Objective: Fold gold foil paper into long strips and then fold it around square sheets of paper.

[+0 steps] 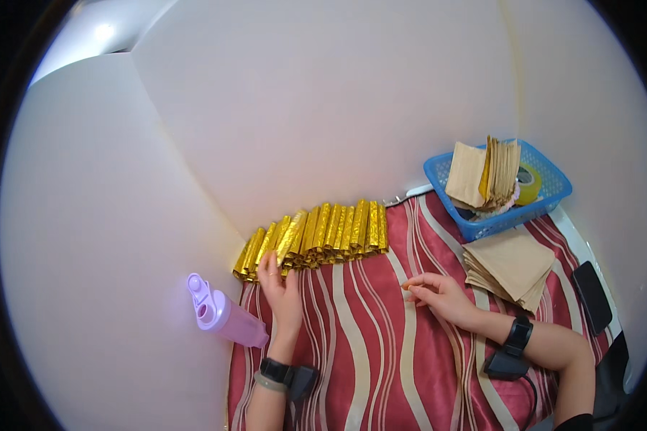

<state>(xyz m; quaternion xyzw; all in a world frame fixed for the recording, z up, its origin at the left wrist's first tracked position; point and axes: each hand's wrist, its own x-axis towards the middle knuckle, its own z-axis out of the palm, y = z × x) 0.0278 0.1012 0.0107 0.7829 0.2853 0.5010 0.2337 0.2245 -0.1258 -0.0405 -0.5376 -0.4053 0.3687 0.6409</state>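
Gold rolls (322,231) on red striped worktop (349,337), pale walls (338,108) behind them; I see left hand (282,293) pinching one, right hand (444,298) narrow, right of them, contents unclear.

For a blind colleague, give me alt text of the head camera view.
A person's left hand touches a shiny gold foil-like tube at a row of similar tubes; the right hand is poised over a red, cream-striped cloth. At left is a purple plastic bottle; at right, a blue plastic basket and a stack of flat tan papers.
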